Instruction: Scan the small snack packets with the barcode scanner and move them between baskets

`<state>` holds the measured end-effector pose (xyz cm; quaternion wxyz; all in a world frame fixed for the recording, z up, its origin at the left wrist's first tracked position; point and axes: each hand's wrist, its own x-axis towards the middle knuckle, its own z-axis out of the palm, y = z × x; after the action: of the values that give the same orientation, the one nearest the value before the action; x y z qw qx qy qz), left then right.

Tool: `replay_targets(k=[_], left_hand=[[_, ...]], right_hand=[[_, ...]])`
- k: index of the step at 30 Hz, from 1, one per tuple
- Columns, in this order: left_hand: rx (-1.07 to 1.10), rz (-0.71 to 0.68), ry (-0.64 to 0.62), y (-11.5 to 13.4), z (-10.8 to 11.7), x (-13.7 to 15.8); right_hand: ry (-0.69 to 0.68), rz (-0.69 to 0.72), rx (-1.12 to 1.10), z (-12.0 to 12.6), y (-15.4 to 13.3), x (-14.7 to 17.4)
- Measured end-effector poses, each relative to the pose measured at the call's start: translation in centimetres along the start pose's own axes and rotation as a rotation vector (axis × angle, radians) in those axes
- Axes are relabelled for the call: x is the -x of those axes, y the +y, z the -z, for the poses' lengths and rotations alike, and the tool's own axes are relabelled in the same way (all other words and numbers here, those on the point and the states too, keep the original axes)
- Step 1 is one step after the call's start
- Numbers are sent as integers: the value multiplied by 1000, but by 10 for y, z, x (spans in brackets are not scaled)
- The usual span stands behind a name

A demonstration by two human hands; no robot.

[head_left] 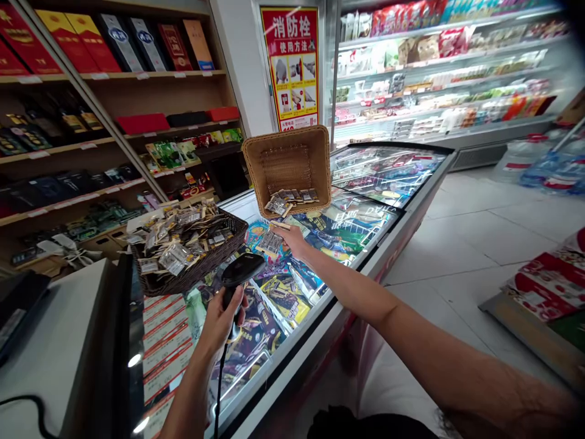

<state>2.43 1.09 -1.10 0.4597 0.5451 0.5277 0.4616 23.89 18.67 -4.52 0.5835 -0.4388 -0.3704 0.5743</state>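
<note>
Fingers of our left hand (pixel 222 317) are wrapped around the black scanner (pixel 242 268); to do well, we should hold it steady and aim its head squarely at the small packet (pixel 269 242). Farther out, fingers of our right hand (pixel 296 241) pinch this packet, which sticks out leftward, in front of the tan basket (pixel 256 152).

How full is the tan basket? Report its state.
The tan basket is mostly empty: a few packets lie low inside, bare weave above.
</note>
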Motion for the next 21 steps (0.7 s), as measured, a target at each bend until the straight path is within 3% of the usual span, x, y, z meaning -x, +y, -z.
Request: replay_targets(k=[21], left_hand=[[-83,-53,-13,-1,1,-1]], right_hand=[[43,33,28,3,-1,3]])
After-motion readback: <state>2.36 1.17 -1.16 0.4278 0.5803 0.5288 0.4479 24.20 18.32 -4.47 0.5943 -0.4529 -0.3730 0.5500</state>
